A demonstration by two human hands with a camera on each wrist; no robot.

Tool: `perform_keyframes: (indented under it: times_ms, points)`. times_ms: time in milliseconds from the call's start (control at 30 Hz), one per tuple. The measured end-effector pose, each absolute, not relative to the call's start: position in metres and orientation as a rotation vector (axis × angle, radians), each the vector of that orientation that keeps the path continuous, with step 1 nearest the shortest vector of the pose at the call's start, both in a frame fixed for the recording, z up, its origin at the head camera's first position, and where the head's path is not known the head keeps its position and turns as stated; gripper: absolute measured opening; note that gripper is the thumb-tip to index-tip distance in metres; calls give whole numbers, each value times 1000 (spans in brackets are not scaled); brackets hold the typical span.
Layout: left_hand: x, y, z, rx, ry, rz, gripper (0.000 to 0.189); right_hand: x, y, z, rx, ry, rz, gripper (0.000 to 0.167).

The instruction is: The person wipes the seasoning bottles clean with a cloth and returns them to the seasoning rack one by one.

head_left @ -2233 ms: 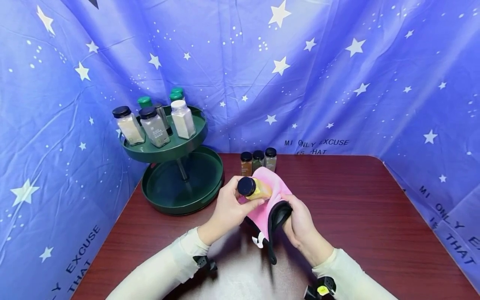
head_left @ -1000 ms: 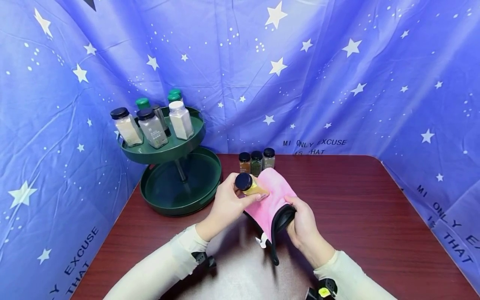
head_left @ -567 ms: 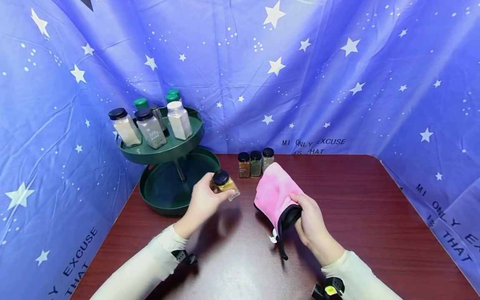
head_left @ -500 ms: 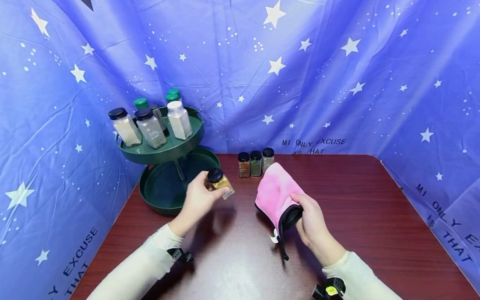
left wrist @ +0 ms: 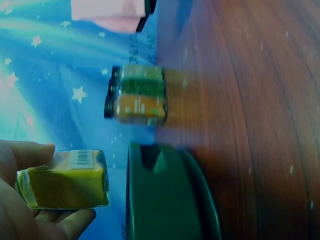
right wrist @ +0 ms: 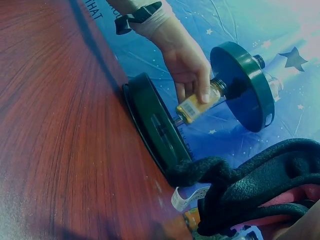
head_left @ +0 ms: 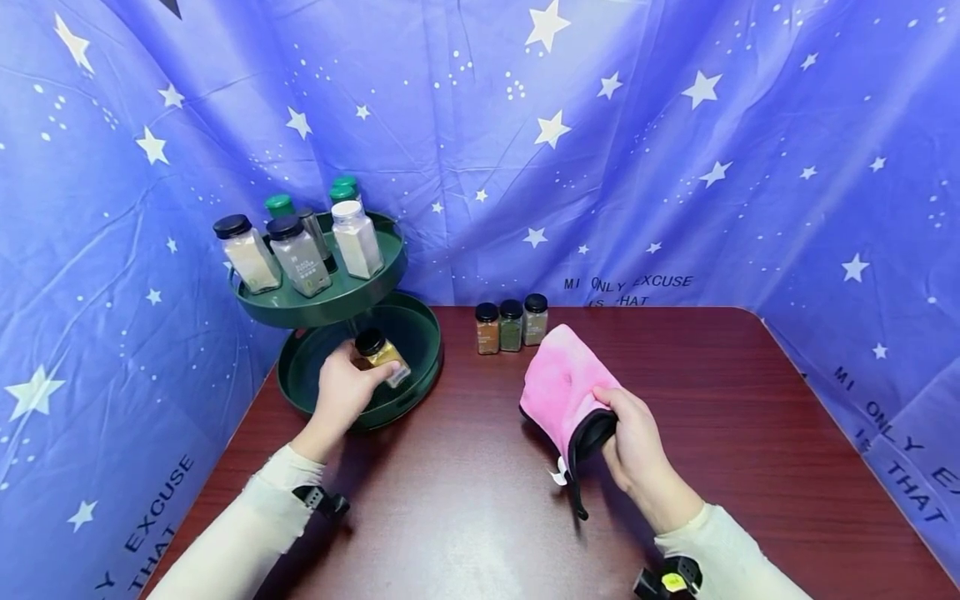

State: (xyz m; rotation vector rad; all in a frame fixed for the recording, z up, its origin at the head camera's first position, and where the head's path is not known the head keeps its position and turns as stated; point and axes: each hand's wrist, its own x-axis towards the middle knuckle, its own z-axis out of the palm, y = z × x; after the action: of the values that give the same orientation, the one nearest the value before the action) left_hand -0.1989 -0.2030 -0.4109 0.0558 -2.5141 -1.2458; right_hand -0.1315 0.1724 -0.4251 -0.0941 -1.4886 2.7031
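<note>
My left hand (head_left: pixel 347 385) grips a small square spice jar (head_left: pixel 384 358) with a black lid and yellow contents, thumb on one side and fingers on the other. The jar is tilted, over the lower tier (head_left: pixel 375 408) of a dark green two-tier rack and below its upper tier. In the left wrist view the jar (left wrist: pixel 67 180) shows a barcode label, its base beside the tier's green wall (left wrist: pixel 165 200). On the right, my right hand (head_left: pixel 636 437) holds a pink cloth (head_left: pixel 566 379) with black edging and a white tag above the table; part of its fingers is hidden behind the cloth.
Several jars, such as a black pepper jar (head_left: pixel 300 257) and a white-capped jar (head_left: pixel 357 242), stand on the rack's upper tier (head_left: pixel 322 312). Three black-lidded spice jars (head_left: pixel 510 325) stand in a row at the table's back. A starry blue curtain (head_left: pixel 480 125) surrounds the table (head_left: pixel 712 400).
My left hand has carried the yellow jar away from the pink cloth, leftward to the rack's lower tier. My right hand has shifted slightly right with the cloth.
</note>
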Motion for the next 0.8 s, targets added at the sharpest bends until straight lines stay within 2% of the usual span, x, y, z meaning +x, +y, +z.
perform_keyframes:
  times_ms: [533, 800]
  points:
    - [-213, -255, -422, 180, -2532, -1140, 37, -128, 175, -426, -122, -1499, 2711, 42]
    - [-217, -271, -426, 261, -2558, -1100, 39, -127, 176, -428, -108, -1495, 2723, 40]
